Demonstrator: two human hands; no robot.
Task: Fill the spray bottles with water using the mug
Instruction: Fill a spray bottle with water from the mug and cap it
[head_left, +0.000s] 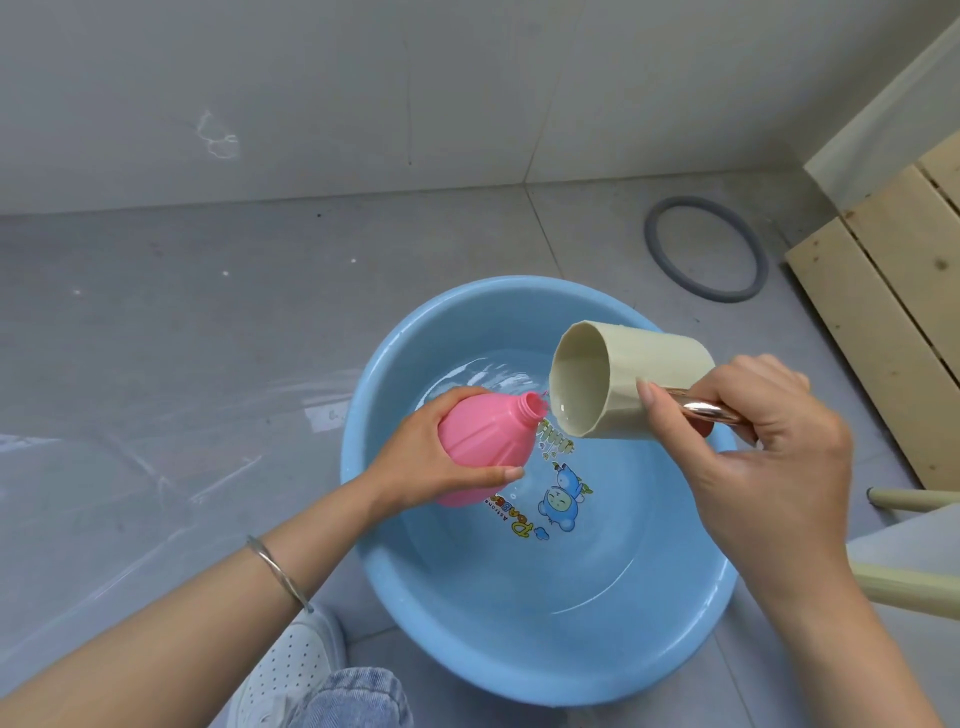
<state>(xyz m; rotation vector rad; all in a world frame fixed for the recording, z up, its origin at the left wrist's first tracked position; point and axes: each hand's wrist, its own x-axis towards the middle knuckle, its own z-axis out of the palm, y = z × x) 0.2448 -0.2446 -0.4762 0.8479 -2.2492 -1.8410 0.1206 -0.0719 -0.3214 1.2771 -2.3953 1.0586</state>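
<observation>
Left hand wraps the smooth pink plastic bottle; right hand grips the tipped beige cylindrical mug by its shiny handle, over the round blue plastic basin.

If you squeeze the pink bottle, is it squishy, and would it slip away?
The pink bottle looks like thin plastic, so it probably dents a little when squeezed. It seems light: the left hand holds it tilted by itself. The tilted mug has water right by its neck, so it may get wet and slippery.

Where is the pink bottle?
Head view, left of centre: the left hand holds the pink spray bottle tilted over the blue basin, its open neck beside the beige mug.
</observation>
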